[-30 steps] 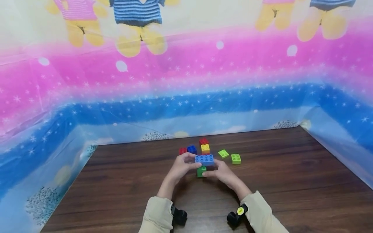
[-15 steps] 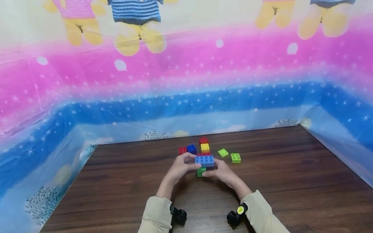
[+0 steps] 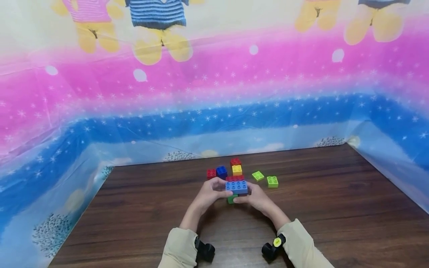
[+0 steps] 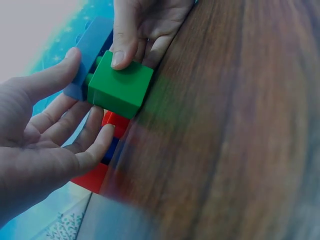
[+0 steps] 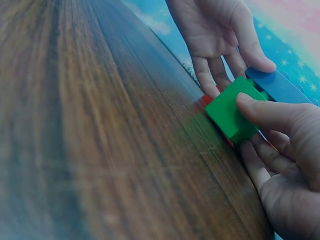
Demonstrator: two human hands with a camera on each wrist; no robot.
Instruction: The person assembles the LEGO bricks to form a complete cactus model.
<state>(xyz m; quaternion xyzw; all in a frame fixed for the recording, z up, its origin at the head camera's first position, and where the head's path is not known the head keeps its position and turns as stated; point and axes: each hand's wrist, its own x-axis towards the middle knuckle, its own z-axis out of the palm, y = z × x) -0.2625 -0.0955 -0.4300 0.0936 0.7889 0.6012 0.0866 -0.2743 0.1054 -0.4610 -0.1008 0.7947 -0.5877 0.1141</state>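
Observation:
My left hand [image 3: 208, 194] pinches a light blue eight-stud toy brick [image 3: 236, 188], its thumb on the near side. Just beneath is a green brick [image 4: 120, 86], held by my right hand [image 3: 257, 198], whose thumb presses its near face. In both wrist views, some green studs show in a narrow gap below the blue brick, which sits above and overhangs the green one. The far-side fingers of both hands are partly hidden. Directly behind the blue brick lies a red brick [image 3: 235, 178], partly covered by it.
Behind the hands on the wooden table [image 3: 134, 208] are a yellow brick [image 3: 237, 170], a red brick [image 3: 235, 162], a dark blue brick [image 3: 221, 171] and another red brick [image 3: 211, 173]. To the right lie a flat lime piece [image 3: 257, 175] and a lime brick [image 3: 272, 181].
The blue brick has come down slightly over the green brick, covering more of it. More of the red brick behind now shows. Both hands keep their hold.

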